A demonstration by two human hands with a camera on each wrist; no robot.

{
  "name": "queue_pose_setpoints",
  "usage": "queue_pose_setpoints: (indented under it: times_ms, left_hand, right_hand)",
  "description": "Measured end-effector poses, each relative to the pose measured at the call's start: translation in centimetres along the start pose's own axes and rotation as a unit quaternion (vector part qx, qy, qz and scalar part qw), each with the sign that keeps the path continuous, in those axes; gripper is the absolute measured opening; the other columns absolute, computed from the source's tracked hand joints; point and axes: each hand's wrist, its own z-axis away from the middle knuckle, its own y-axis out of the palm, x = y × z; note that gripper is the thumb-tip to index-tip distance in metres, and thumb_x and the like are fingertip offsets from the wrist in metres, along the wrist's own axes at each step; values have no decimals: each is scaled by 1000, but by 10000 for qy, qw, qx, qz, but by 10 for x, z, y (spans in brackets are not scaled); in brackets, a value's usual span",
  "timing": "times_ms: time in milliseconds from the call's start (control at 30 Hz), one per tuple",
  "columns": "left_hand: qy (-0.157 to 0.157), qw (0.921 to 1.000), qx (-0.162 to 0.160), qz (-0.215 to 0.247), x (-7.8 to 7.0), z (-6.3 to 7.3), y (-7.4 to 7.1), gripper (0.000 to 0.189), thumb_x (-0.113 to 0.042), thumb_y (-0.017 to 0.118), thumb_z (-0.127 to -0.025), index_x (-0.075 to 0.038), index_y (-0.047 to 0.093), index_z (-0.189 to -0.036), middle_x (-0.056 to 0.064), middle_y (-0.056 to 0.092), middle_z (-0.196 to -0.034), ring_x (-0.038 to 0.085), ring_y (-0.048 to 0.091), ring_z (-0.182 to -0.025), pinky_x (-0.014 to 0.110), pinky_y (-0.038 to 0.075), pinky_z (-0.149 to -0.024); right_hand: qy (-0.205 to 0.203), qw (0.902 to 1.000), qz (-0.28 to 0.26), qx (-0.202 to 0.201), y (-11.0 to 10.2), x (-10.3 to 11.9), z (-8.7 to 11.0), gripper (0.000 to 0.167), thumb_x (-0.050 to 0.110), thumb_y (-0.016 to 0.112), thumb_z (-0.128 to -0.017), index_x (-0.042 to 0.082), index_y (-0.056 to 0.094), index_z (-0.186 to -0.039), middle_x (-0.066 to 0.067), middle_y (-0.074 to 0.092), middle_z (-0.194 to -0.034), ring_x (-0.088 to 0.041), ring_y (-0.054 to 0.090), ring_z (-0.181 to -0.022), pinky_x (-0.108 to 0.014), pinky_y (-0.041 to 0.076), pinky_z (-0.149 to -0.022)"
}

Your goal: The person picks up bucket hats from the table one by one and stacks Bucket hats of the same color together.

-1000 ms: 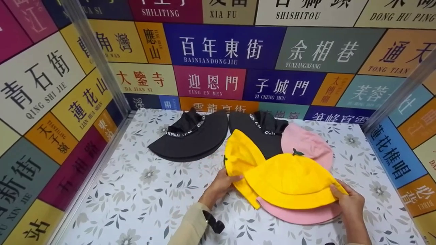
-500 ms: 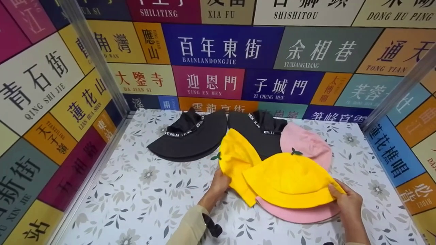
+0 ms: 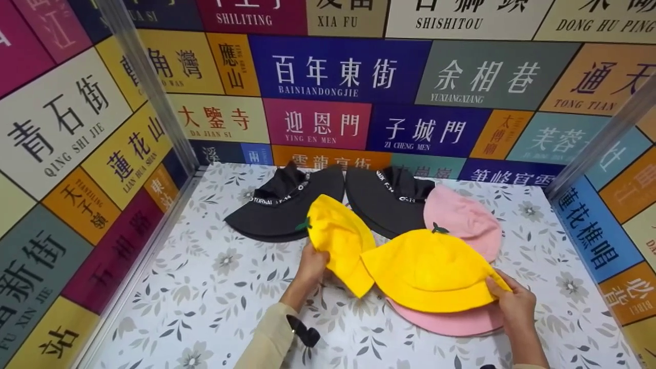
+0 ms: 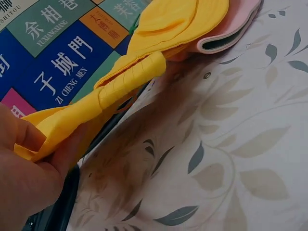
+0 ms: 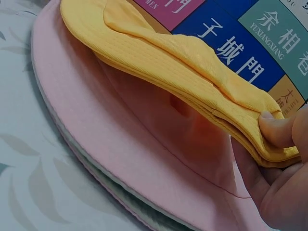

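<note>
My left hand [image 3: 311, 267] pinches the edge of a yellow bucket hat [image 3: 341, 241] that stands tilted, a green leaf tab on its left side. In the left wrist view the thumb and fingers [image 4: 33, 139] grip its cloth. A second yellow bucket hat [image 3: 433, 271], with a leaf tab on top, is held at its right brim corner by my right hand [image 3: 515, 302]. Beneath it a pink bucket hat [image 3: 451, 325] shows only its brim. The right wrist view has this pink hat [image 5: 72, 86] below the yellow brim, the thumb pressing from above.
Two black bucket hats, one on the left [image 3: 287, 215] and one on the right [image 3: 389, 205], lie at the back of the flower-patterned table [image 3: 205, 307]. Another pink hat [image 3: 464, 220] rests behind the yellow one. Walls with printed signs [image 3: 338, 66] enclose the back and sides.
My left hand has moved left with its yellow hat, drawing it away from the other yellow hat. The right hand and its yellow hat have shifted slightly left.
</note>
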Motion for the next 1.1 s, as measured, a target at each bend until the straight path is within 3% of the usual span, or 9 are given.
queue_pose_setpoints:
  times_ms: [67,167,233,300,433,667,833,967,1100]
  left_hand:
    - [135,9999,41,-87,-3,-1,-6,52,6,49,-78,8,55,-130,18,62,-109,21,56,-90,32,49,-81]
    - [314,9992,14,-250,-6,-2,-16,49,6,49,-78,10,56,-126,18,63,-105,20,56,-88,30,49,-80]
    - [386,9989,-41,-278,-8,-3,-21,48,6,49,-78,10,56,-125,16,61,-101,20,55,-86,28,48,-76]
    - [375,9991,-76,-206,-9,-4,-25,47,6,49,-78,11,56,-124,14,59,-96,19,54,-82,27,47,-71]
    - [361,9993,-116,-11,-14,-6,-32,50,8,48,-78,10,55,-127,12,57,-94,20,54,-79,28,46,-66]
    - [287,9988,-398,5,-28,-8,-41,47,7,49,-78,10,56,-125,10,57,-88,18,55,-71,28,48,-59]
    - [164,9988,-469,39,-34,-7,-48,45,5,49,-83,8,55,-127,13,59,-94,18,56,-73,32,51,-62]
    - [127,9984,-399,377,-40,-6,-46,44,5,50,-84,10,52,-128,14,60,-98,18,58,-78,29,54,-65]
    - [83,9937,-147,1104,-48,-3,-39,46,8,47,-86,11,47,-132,12,59,-99,17,60,-79,26,55,-63]
  right_hand:
    - [5,10000,-4,-1,1,0,1,72,40,76,-87,11,48,-146,20,63,-111,9,54,-94,-2,47,-74]
    - [45,10000,78,4,2,0,1,72,41,75,-87,12,47,-147,10,61,-129,4,53,-103,-1,46,-75]
    - [119,9998,157,36,2,0,1,72,41,74,-89,13,46,-148,-2,50,-149,0,50,-111,0,44,-76]
    - [141,9997,203,72,4,1,1,70,39,72,-91,14,45,-149,-8,43,-156,-1,49,-113,0,43,-76]
    - [33,9996,257,140,8,0,4,67,39,71,-91,15,46,-149,-4,47,-154,1,49,-113,-1,44,-82]
    - [62,9989,336,325,14,1,7,67,42,67,-94,17,42,-151,-7,39,-160,-5,47,-124,-24,35,-117]
    - [147,9984,316,450,17,2,8,67,41,64,-96,16,39,-153,-8,35,-162,-11,44,-130,-34,30,-122]
    - [127,9973,508,507,22,4,10,66,42,64,-96,16,40,-152,-8,38,-161,-11,47,-124,-24,38,-116]
    - [12,9963,662,542,30,5,12,66,43,65,-95,15,43,-151,-11,42,-158,-5,50,-112,-5,45,-88]
